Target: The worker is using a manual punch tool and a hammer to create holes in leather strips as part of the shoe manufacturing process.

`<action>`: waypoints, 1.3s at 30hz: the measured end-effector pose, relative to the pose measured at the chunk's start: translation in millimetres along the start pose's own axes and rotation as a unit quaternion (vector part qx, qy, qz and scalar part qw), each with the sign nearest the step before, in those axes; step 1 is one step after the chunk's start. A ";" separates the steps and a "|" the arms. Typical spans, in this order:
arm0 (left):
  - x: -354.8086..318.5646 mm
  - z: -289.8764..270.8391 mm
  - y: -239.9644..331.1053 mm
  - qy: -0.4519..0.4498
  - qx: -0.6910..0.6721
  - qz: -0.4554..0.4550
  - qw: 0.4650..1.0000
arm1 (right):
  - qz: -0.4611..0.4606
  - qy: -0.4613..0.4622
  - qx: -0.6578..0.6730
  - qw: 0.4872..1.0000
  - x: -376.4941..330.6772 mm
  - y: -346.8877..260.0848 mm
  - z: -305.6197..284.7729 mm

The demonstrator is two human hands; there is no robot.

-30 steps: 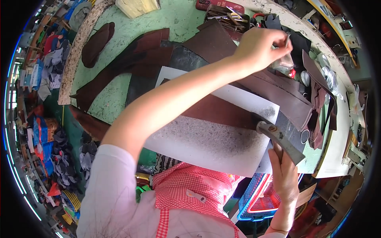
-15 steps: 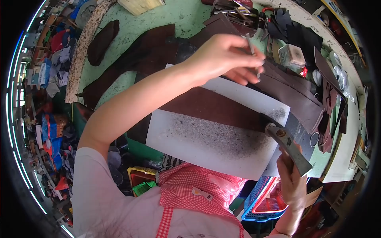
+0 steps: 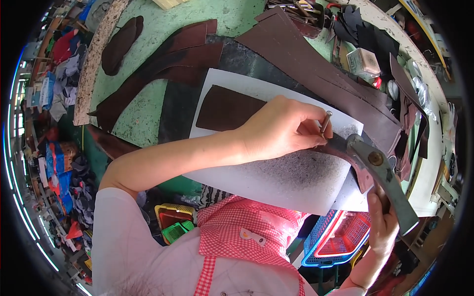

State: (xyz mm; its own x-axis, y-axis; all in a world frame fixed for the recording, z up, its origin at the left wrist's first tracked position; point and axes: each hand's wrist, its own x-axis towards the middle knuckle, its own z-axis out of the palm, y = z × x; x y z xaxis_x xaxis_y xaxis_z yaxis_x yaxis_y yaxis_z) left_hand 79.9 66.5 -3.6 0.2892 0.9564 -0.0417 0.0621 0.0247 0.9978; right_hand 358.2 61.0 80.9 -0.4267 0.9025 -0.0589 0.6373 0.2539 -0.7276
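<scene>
My left hand [image 3: 284, 129] rests on a white cutting board [image 3: 291, 180] and pinches a small metal nail [image 3: 326, 121] upright between thumb and fingers. Under the hand lies a dark brown leather strip [image 3: 227, 108] that runs across the board. My right hand [image 3: 382, 227] grips the handle of a grey metal hammer-like tool [image 3: 377, 172]. Its head sits just right of the nail, close to the leather's end.
Long brown leather pieces [image 3: 316, 69] and darker scraps [image 3: 123, 39] lie on the green worktable [image 3: 138, 123]. Tools and small boxes [image 3: 363, 61] crowd the far right edge. Below the table stand a blue and red basket [image 3: 340, 237] and a yellow crate [image 3: 173, 219].
My left hand has come back from the far side of the table down onto the leather on the board, now holding a nail. The tool in my right hand stays near the board's right edge.
</scene>
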 end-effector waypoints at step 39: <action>-14.3 -10.3 -1.6 0.021 0.201 0.136 0.970 | -0.037 0.018 0.107 0.993 19.1 -46.8 25.0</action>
State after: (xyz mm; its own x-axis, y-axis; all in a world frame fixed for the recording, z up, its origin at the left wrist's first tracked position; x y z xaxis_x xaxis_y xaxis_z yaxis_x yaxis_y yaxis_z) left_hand 65.9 55.8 -4.1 0.3089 0.9227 0.2309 0.3594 -0.3380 0.8698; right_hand 304.1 57.6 96.7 -0.4416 0.8970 0.0209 0.4530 0.2430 -0.8578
